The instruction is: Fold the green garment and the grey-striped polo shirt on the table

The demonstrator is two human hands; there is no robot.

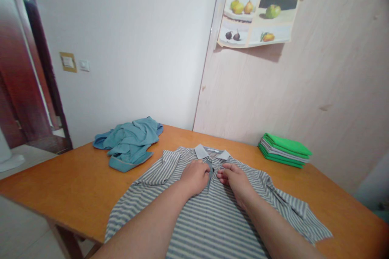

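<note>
A grey-and-white striped polo shirt (212, 218) lies spread face up on the orange wooden table (60, 182), collar (209, 152) toward the wall. My left hand (195, 176) rests curled on the chest just below the collar, fingers closed on the placket fabric. My right hand (234, 178) sits beside it, fingers pinched together at the same button placket. Both forearms lie over the shirt's front.
A crumpled teal garment (130, 143) lies at the table's back left. A stack of folded green and grey shirts (284, 149) sits at the back right by the wall. A fruit poster (258, 18) hangs on the wall; a doorway opens at left.
</note>
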